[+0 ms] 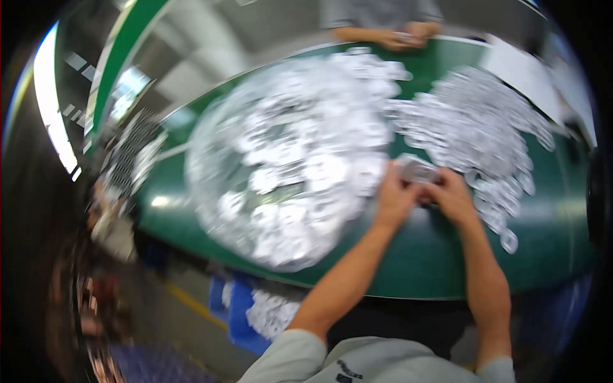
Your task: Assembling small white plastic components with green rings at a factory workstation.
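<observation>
Head view, blurred: left hand and right hand together pinch small silvery piece above green counter. Clear bag of similar pieces left of hands, loose pile beyond right hand, within easy reach. Another person's hands far side.

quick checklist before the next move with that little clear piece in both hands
1. Both hands on the piece: ok. The left hand and right hand meet around the small clear packet.
2. Grip detail at the fingers: cannot tell, the picture is motion-blurred.
3. Packet lifted above the green table: cannot tell.
4. Stock within reach: ok. The big heap of clear packets lies left of the hands and the smaller pile just beyond them.
5. Co-worker's hands apart from the person's own: ok, they stay at the far edge.
</observation>
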The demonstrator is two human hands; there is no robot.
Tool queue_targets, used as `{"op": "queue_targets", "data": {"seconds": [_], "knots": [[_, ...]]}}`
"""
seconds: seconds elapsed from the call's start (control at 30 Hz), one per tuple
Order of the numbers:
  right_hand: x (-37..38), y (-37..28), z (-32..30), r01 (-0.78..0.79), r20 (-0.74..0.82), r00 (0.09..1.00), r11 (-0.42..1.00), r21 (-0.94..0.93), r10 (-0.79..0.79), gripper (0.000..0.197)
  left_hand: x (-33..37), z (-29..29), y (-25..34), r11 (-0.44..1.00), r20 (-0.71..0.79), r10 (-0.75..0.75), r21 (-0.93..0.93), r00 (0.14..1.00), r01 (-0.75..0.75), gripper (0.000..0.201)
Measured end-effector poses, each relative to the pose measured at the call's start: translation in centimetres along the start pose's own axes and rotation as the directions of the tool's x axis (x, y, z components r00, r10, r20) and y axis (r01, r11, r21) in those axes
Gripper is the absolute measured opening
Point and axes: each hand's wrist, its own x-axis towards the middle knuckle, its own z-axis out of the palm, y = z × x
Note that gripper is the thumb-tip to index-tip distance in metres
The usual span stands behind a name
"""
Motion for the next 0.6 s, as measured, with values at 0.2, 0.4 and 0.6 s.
{"op": "queue_targets", "data": {"seconds": [0.2,0.4,0.6], "knots": [[-0.2,0.9,-0.3,0.139,-0.058,0.988,0.986,-0.091,-0.145,0.008,-0.5,1.0,-1.0,0.984,-0.109,0.176,-0.007,0.978,-0.177,0.050],[0.8,2.3,1.3,0.187,-0.097,0.975,0.975,-0.122,-0.199,0.006,-1.1,-0.6,0.0,0.990,-0.123,0.039,-0.133,0.992,-0.055,0.044],[-0.5,2.8,2.3,0.246,-0.111,0.961,0.966,-0.084,-0.255,0.010,-1.9,-0.6,0.5,0.987,-0.146,0.015,-0.154,0.989,-0.038,0.041]]}}
